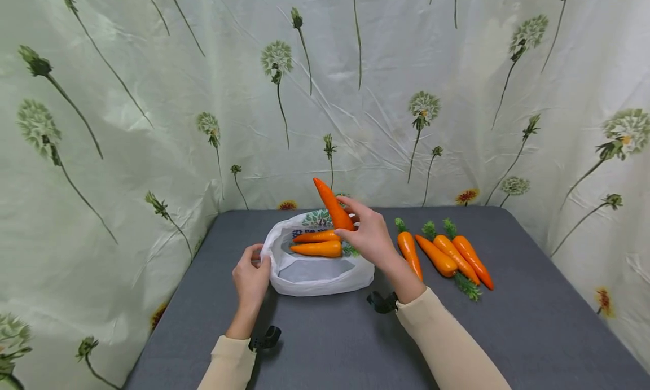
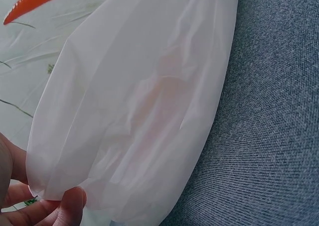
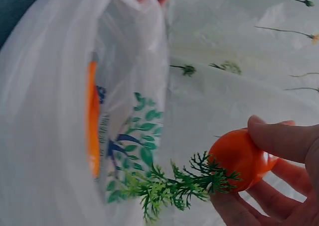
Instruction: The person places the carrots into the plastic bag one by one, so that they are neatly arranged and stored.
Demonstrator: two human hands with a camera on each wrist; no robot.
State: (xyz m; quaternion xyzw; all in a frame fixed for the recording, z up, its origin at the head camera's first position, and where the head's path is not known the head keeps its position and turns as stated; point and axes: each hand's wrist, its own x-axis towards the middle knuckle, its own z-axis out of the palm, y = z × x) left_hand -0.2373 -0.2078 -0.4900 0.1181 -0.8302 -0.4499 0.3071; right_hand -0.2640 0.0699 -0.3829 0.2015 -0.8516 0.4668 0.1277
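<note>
We are seeing our two cream sleeves nearest the head camera, reaching out over the grey table (image 1: 533,322). Our left hand (image 1: 251,279) is pinching the left rim of the white plastic bag (image 1: 315,274), fingers curled over the edge; the left wrist view is showing thumb and fingertips closing on the thin film (image 2: 134,111), with the grey cloth beside it. The bag is lying on the table with its mouth open toward us, and two carrots (image 1: 317,243) are resting inside it, one above the other, tips pointing left.

Our right hand (image 1: 369,235) is gripping a carrot (image 1: 333,205) by its thick end, fingers and thumb wrapped round it. It is hanging tilted above the far right part of the bag's mouth, its point angling up and to the left. In the right wrist view the fingers (image 3: 279,141) are closing round the orange butt end (image 3: 239,159), the green fronds (image 3: 169,186) are sticking out toward the bag, and an orange shape is showing through the printed plastic (image 3: 92,121).

To the right of the bag, four more carrots (image 1: 447,254) are lying on the table close together, just beyond our right wrist. A pale curtain printed with dandelions (image 1: 274,57) is hanging round the table on three sides.
</note>
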